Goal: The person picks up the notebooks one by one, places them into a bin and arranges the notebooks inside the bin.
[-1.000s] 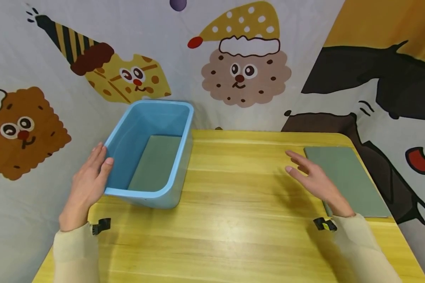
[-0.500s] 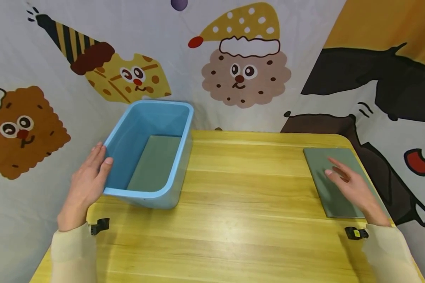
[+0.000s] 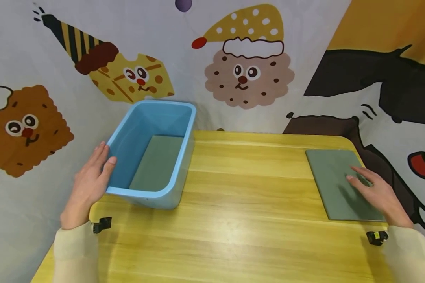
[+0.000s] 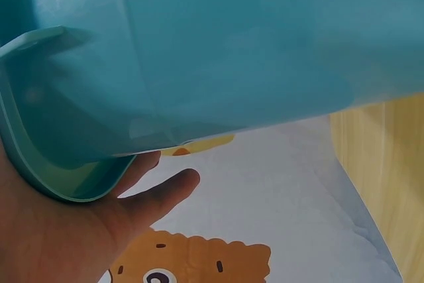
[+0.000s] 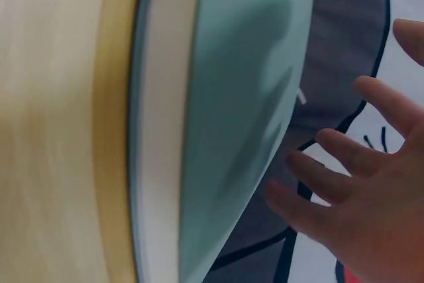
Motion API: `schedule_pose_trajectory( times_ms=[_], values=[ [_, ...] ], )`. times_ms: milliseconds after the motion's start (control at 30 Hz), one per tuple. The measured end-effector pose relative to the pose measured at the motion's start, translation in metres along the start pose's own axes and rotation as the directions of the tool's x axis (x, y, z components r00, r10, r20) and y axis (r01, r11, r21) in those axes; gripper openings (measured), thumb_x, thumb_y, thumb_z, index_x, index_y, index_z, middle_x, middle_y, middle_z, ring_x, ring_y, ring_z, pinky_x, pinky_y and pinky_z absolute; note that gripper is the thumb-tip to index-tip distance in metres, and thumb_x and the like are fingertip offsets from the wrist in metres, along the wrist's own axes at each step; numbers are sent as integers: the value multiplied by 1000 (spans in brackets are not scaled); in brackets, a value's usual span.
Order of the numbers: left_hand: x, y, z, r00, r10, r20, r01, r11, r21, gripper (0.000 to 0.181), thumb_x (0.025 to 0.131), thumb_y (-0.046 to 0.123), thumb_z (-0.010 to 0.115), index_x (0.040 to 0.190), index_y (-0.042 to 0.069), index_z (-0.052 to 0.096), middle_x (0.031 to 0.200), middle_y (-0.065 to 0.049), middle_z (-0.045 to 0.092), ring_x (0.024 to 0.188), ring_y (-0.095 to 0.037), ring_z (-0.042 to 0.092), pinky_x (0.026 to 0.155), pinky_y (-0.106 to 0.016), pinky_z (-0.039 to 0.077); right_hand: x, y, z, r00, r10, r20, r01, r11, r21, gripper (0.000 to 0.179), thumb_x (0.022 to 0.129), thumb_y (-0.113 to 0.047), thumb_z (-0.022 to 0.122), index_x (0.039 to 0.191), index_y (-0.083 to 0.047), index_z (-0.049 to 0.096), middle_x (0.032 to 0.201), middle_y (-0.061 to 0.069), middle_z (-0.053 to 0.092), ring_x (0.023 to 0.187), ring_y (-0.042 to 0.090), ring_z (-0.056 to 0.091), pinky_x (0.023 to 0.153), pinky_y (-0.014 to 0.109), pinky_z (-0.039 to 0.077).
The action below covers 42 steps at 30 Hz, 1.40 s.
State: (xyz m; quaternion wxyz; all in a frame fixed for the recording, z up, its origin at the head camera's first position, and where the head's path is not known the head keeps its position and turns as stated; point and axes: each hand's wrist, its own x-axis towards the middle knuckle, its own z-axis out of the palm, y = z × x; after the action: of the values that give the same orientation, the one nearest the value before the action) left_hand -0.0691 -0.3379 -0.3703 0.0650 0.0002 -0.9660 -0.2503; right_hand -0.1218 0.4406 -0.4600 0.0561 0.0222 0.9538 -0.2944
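A light blue plastic bin stands on the left of the table, with a flat grey-green rectangle lying on its floor. My left hand rests against the bin's left rim, fingers straight along the outside and thumb at the edge. In the left wrist view, the rim lies against this hand. A book with a grey-green cover lies at the table's right edge; its pale page block shows in the right wrist view. Above its right side hovers my right hand, fingers spread and holding nothing.
The yellow wood-grain table has a rounded far right corner. Behind and beside it hangs a pale cloth printed with cartoon biscuits and cheese. Small black wrist devices sit at both cuffs.
My right hand has moved rightward, from left of the book across to its right side. The left hand stays at the bin's rim, and the bin and book keep their places.
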Motion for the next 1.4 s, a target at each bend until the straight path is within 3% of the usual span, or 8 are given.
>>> schedule_pose_trajectory(
  times_ms=[300,500,600,1100,1400],
  values=[
    [3,3,0,1000,-1,-5,1,1000,0,73,113,51,24,163,-1,19,172,-19,11,157,-44,9,110,-80,13,5,16,3,1000,-6,16,7,992,-124,78,108,-45,50,157,9,26,157,49,7,141,71,10,98,86,20],
    [3,1,2,1000,-3,-5,3,1000,-3,74,113,52,23,163,-2,20,171,-20,11,156,-46,11,109,-81,14,9,24,1,989,71,132,-50,986,-160,88,106,-53,49,158,10,15,152,53,-1,131,76,18,93,84,28],
    [3,1,3,1000,-1,-8,1,1000,-13,74,113,52,23,163,-2,20,171,-20,11,156,-45,11,110,-80,14,9,25,1,981,88,174,-55,981,-188,92,105,-54,50,157,13,15,150,55,3,126,74,24,93,82,32],
    [4,0,1,1000,1,-6,-1,1000,5,74,113,52,22,163,-2,19,171,-21,11,156,-45,11,112,-78,15,4,-9,28,979,22,202,26,972,-232,95,101,-56,61,154,15,25,142,60,14,124,74,28,94,79,35],
    [3,-2,1,1000,8,-13,-8,1000,-6,75,112,53,22,162,-3,20,171,-21,11,156,-47,12,112,-78,15,10,-18,27,982,70,177,-20,963,-269,107,97,-63,62,153,19,22,140,56,27,122,71,35,95,77,37]
  ],
)
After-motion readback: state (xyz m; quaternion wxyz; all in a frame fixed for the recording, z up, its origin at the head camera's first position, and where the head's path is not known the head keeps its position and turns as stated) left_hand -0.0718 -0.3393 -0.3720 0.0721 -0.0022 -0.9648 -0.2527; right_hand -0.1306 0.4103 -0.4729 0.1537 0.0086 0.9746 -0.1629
